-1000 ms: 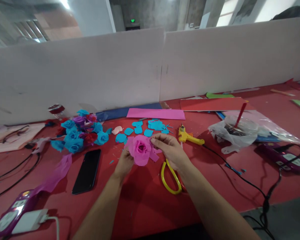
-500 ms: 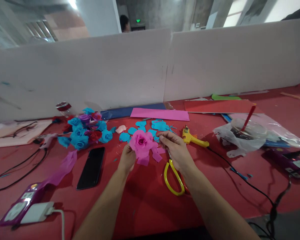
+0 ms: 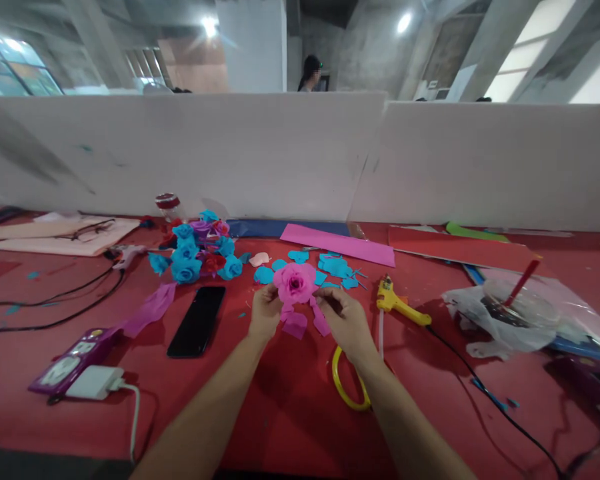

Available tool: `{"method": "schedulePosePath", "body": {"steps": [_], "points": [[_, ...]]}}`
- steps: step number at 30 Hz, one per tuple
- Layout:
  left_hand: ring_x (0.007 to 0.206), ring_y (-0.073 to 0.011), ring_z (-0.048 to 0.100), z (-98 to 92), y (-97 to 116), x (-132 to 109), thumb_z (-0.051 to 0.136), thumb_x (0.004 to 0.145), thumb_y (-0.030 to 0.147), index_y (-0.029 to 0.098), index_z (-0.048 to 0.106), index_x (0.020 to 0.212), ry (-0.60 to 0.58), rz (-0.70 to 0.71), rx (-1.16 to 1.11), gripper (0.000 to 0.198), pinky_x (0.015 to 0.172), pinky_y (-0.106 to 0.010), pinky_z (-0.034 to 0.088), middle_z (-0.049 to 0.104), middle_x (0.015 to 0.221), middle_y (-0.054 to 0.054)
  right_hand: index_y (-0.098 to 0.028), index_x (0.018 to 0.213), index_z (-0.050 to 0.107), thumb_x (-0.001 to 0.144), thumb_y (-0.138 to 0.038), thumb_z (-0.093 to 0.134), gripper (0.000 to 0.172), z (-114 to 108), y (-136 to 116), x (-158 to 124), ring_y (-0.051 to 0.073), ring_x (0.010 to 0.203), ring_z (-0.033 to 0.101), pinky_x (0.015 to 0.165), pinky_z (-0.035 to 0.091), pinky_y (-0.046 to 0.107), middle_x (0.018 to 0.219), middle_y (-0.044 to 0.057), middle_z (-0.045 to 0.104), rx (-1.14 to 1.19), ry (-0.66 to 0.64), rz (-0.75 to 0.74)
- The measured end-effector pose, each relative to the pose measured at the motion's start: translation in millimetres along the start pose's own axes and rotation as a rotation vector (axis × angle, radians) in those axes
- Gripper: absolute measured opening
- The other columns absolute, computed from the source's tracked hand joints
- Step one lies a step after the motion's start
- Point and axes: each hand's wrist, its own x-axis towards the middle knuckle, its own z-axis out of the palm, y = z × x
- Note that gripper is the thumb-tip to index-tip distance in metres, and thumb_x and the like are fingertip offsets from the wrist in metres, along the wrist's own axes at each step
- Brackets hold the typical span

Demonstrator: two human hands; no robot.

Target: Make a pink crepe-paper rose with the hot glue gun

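My left hand (image 3: 266, 312) is closed on the left underside of a pink paper flower (image 3: 296, 283), its open face turned up toward me. At the flower's right edge, my right hand (image 3: 344, 319) pinches an outer petal between thumb and fingers. Loose pink paper petals (image 3: 295, 325) lie on the red table just below the bloom. Behind it are scattered blue paper petals (image 3: 336, 265) and one pale pink petal (image 3: 259, 259). Scissors with yellow handles (image 3: 341, 383) lie partly hidden under my right forearm. A yellow glue gun (image 3: 403, 307) rests to the right of that hand.
Left of my hands are a black phone (image 3: 197, 322), a bunch of blue, purple and red paper flowers (image 3: 186, 259) and a purple power strip (image 3: 70, 363). A bagged cup (image 3: 517, 307) with a red straw stands at right. A white partition (image 3: 180, 153) runs behind.
My view has tilted up and shifted left. My right hand has come in from beside the flower to its right edge. The left hand keeps its hold.
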Motion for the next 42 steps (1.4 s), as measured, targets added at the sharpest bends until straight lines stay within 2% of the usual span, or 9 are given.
{"method": "schedulePosePath", "body": {"steps": [4, 8, 17, 22, 28, 32, 36, 39, 42], "points": [[0.07, -0.0159, 0.061, 0.2, -1.5, -2.4, 0.073, 0.058, 0.018, 0.015, 0.07, 0.073, 0.075, 0.044, 0.026, 0.016, 0.068, -0.027, 0.049, 0.07, 0.073, -0.003, -0.021, 0.082, 0.063, 0.079, -0.032, 0.055, 0.013, -0.5, -2.5, -1.2, 0.018, 0.075, 0.058, 0.071, 0.044, 0.031, 0.083, 0.003, 0.065, -0.01, 0.001, 0.022], [0.064, -0.0137, 0.058, -1.7, -2.5, -5.0, 0.071, 0.061, 0.019, 0.015, 0.071, 0.073, 0.102, 0.062, 0.062, 0.013, 0.065, -0.027, 0.047, 0.068, 0.068, -0.001, -0.022, 0.082, 0.064, 0.077, -0.033, 0.058, 0.013, -0.8, -3.0, -0.5, 0.016, 0.07, 0.056, 0.066, 0.043, 0.029, 0.078, 0.001, 0.064, 0.097, 0.006, 0.078], [0.072, -0.016, 0.059, -4.4, -5.9, -5.6, 0.068, 0.06, 0.016, 0.021, 0.073, 0.075, 0.067, 0.133, 0.062, 0.017, 0.072, -0.028, 0.048, 0.067, 0.076, 0.0, -0.022, 0.08, 0.062, 0.079, -0.03, 0.055, 0.011, -0.3, 2.5, 1.5, 0.017, 0.076, 0.058, 0.072, 0.044, 0.029, 0.082, 0.001, 0.065, 0.057, 0.001, 0.027], [0.074, -0.0164, 0.057, -3.5, -2.8, -8.1, 0.065, 0.063, 0.014, 0.021, 0.072, 0.077, 0.05, 0.149, 0.11, 0.017, 0.072, -0.029, 0.048, 0.066, 0.078, -0.001, -0.022, 0.082, 0.062, 0.079, -0.031, 0.055, 0.012, -0.5, 4.9, 2.5, 0.016, 0.072, 0.057, 0.067, 0.043, 0.029, 0.08, 0.002, 0.064, 0.056, 0.007, 0.057], [0.068, -0.0151, 0.055, -0.4, 0.6, -13.3, 0.064, 0.063, 0.015, 0.018, 0.067, 0.065, 0.026, 0.144, 0.072, 0.005, 0.068, -0.028, 0.049, 0.064, 0.069, 0.0, -0.022, 0.082, 0.064, 0.078, -0.032, 0.057, 0.013, -3.0, -3.2, 1.3, 0.016, 0.071, 0.057, 0.068, 0.044, 0.03, 0.08, 0.002, 0.064, 0.118, 0.065, 0.066], [0.062, -0.013, 0.053, 0.7, 2.9, -15.1, 0.065, 0.064, 0.017, 0.017, 0.07, 0.068, 0.058, 0.127, 0.149, 0.006, 0.062, -0.025, 0.047, 0.064, 0.064, 0.002, -0.021, 0.088, 0.062, 0.082, -0.027, 0.055, 0.012, -7.7, -16.0, -5.5, 0.017, 0.08, 0.058, 0.075, 0.045, 0.032, 0.086, 0.003, 0.063, 0.098, 0.269, -0.105], [0.058, -0.011, 0.052, 5.4, 7.3, -18.3, 0.07, 0.063, 0.021, 0.016, 0.07, 0.068, 0.102, 0.099, 0.16, 0.007, 0.059, -0.023, 0.044, 0.064, 0.061, 0.002, -0.022, 0.09, 0.057, 0.08, -0.016, 0.055, 0.011, -5.1, -22.9, -16.0, 0.017, 0.08, 0.055, 0.073, 0.046, 0.034, 0.083, 0.002, 0.057, -0.129, 0.417, -0.473], [0.054, -0.01, 0.05, 10.3, 11.4, -23.5, 0.07, 0.064, 0.022, 0.016, 0.068, 0.063, 0.112, 0.077, 0.203, 0.006, 0.053, -0.021, 0.042, 0.06, 0.055, 0.002, -0.023, 0.098, 0.052, 0.071, -0.017, 0.066, 0.031, 4.3, -21.4, -21.5, 0.021, 0.088, 0.052, 0.076, 0.047, 0.041, 0.093, 0.005, 0.053, -0.375, 0.458, -0.708], [0.054, -0.01, 0.05, 14.9, 15.6, -29.8, 0.07, 0.063, 0.021, 0.016, 0.068, 0.063, 0.099, 0.068, 0.263, 0.005, 0.052, -0.02, 0.041, 0.06, 0.057, 0.002, -0.023, 0.106, 0.046, 0.067, -0.023, 0.072, 0.046, 13.6, -17.8, -23.0, 0.024, 0.095, 0.049, 0.078, 0.048, 0.044, 0.099, 0.007, 0.048, -0.475, 0.518, -0.734]]}}
